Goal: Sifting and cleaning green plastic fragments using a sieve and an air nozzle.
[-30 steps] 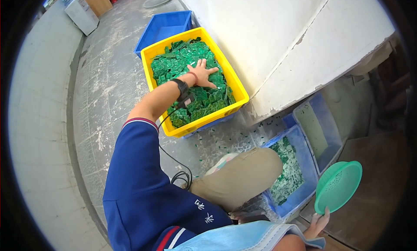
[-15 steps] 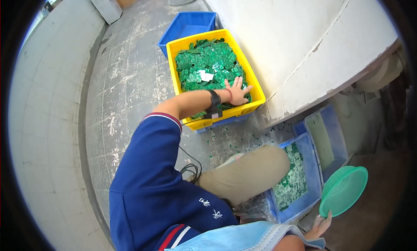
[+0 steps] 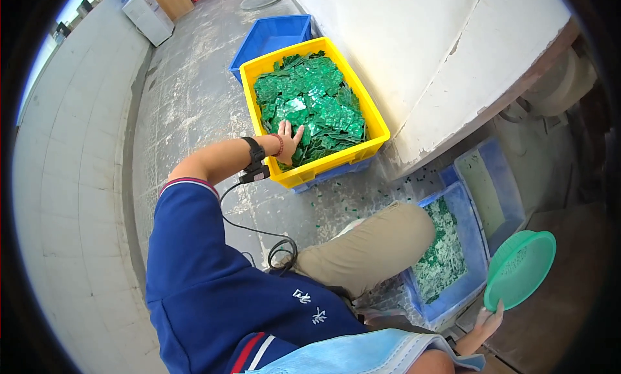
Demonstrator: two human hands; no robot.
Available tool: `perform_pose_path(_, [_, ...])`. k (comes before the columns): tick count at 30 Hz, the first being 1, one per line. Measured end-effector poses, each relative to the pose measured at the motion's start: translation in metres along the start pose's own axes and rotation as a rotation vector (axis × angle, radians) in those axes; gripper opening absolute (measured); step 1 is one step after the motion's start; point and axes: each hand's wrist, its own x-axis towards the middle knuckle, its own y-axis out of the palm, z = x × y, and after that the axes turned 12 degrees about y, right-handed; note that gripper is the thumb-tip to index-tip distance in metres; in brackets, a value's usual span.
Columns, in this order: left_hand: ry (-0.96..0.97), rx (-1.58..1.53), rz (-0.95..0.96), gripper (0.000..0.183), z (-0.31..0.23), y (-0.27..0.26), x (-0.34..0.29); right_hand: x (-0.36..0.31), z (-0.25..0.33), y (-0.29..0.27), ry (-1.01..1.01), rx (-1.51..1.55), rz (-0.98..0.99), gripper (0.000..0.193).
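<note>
A yellow bin [image 3: 379, 138] is heaped with small green circuit-board-like pieces [image 3: 323, 109], a few of them shining white. My left hand [image 3: 288, 144] rests on the pieces at the bin's near-left side, fingers stretched out and holding nothing. A dark strap with a small cabled box circles that wrist. At the lower right, my right hand [image 3: 489, 321] grips the rim of a round green plastic colander [image 3: 521, 270], tilted on its side, its bowl showing no pieces. Part of the right hand's grip is hidden behind the rim.
Beside my bent knee stands a blue crate [image 3: 477, 244] of green and whitish bits; another blue crate [image 3: 501, 180] adjoins it. A blue bin [image 3: 278, 31] sits behind the yellow one. A white wall [image 3: 388, 50] borders the right. Green scraps and a black cable [image 3: 284, 244] lie nearby.
My left hand has moved left across the pieces, from the bin's near-right corner to its near-left side. The right hand still holds the colander.
</note>
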Motion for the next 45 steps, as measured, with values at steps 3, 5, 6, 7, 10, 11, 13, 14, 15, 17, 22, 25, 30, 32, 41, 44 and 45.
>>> perform_pose_path(3, [0.066, -0.054, 0.117, 0.108, 0.013, -0.028, -0.001, 0.001, -0.002, -0.001, -0.012, -0.02, 0.021, 0.029])
perform_pose_path(5, [0.169, -0.119, -0.034, 0.075, 0.022, -0.055, 0.005, 0.001, -0.002, -0.002, -0.023, -0.003, 0.043, 0.028])
perform_pose_path(6, [0.146, -0.227, -0.11, 0.08, 0.021, -0.062, 0.009, 0.001, -0.003, -0.002, -0.019, -0.016, 0.042, 0.029])
perform_pose_path(7, [0.042, -0.273, -0.304, 0.084, 0.016, -0.068, 0.014, 0.002, -0.002, -0.002, 0.017, -0.037, 0.124, 0.029])
perform_pose_path(10, [0.281, -0.044, -0.494, 0.069, -0.016, -0.06, 0.036, 0.001, -0.003, -0.001, 0.013, -0.002, 0.061, 0.038])
perform_pose_path(11, [0.324, 0.075, -0.469, 0.062, -0.025, -0.058, 0.047, 0.001, -0.004, 0.0, -0.02, -0.001, -0.022, 0.038])
perform_pose_path(13, [0.366, 0.092, -0.446, 0.048, -0.039, -0.057, 0.067, 0.0, -0.007, 0.002, -0.016, 0.002, 0.049, 0.038])
perform_pose_path(14, [0.436, 0.057, -0.443, 0.047, -0.044, -0.061, 0.077, 0.0, -0.008, 0.002, -0.028, 0.004, -0.035, 0.038])
perform_pose_path(15, [0.384, 0.137, -0.492, 0.047, -0.047, -0.065, 0.085, -0.001, -0.01, 0.002, -0.128, -0.118, -0.049, 0.038])
perform_pose_path(17, [0.402, 0.027, -0.441, 0.047, -0.051, -0.079, 0.097, 0.001, -0.011, 0.003, -0.225, -0.243, -0.046, 0.038])
perform_pose_path(22, [0.471, -0.117, -0.286, 0.065, -0.041, -0.105, 0.091, 0.01, -0.005, -0.002, 0.013, -0.082, 0.06, 0.038])
perform_pose_path(25, [0.473, -0.309, -0.524, 0.066, -0.026, -0.088, 0.061, 0.009, -0.004, -0.005, 0.026, -0.164, 0.129, 0.034])
perform_pose_path(30, [0.142, -0.43, -0.776, 0.062, 0.047, -0.038, 0.018, 0.009, -0.005, 0.001, 0.005, -0.104, 0.013, 0.034])
perform_pose_path(32, [-0.114, -0.35, -0.655, 0.065, 0.082, -0.028, 0.026, 0.009, -0.004, 0.006, 0.013, -0.102, -0.013, 0.034])
perform_pose_path(41, [-0.55, -0.614, -0.395, 0.09, 0.154, -0.02, 0.113, -0.01, -0.013, 0.018, 0.068, -0.243, -0.001, 0.029])
perform_pose_path(44, [-0.634, -0.649, -0.364, 0.099, 0.162, -0.036, 0.127, -0.013, -0.011, 0.016, -0.009, -0.27, -0.125, 0.03])
perform_pose_path(45, [-0.639, -0.669, -0.339, 0.103, 0.164, -0.04, 0.128, -0.012, -0.01, 0.013, 0.084, -0.35, -0.097, 0.03])
